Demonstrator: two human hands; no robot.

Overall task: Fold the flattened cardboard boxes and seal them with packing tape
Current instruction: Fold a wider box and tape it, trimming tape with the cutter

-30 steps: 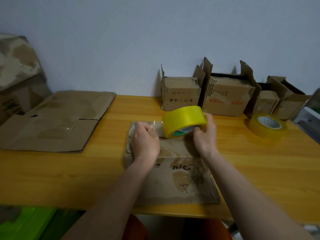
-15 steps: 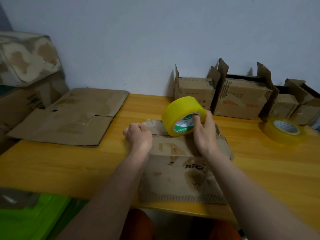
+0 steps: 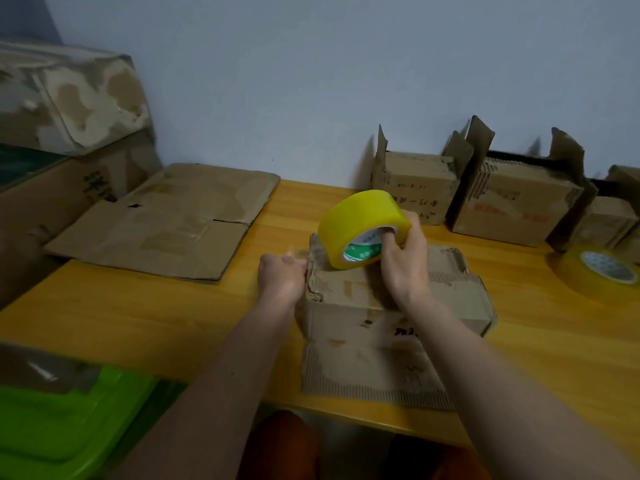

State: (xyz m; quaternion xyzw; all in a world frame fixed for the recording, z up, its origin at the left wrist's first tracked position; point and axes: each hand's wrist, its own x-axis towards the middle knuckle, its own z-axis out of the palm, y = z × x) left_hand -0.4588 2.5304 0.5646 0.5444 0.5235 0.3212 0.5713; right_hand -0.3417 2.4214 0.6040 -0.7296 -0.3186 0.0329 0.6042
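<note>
Wooden table [image 3: 173, 317]: tape roll [image 3: 363, 226] in right-hand fingers [image 3: 389, 237] atop box [image 3: 398, 296].

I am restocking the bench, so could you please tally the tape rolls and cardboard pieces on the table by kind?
Tape rolls: 2, one held in the right hand, one lying at right.
Folded boxes along the wall: at least 3, first; frame edge cuts the rest.
Box being taped: 1.
Flattened cardboard: 1.
Total: at least 7.

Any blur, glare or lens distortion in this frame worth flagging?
Head view: left hand smeared by motion; right hand and tape roll fairly sharp; green bin soft at the corner; wide-angle bending tilts the stacked boxes; lighting dim and even, no strong glare.
</note>
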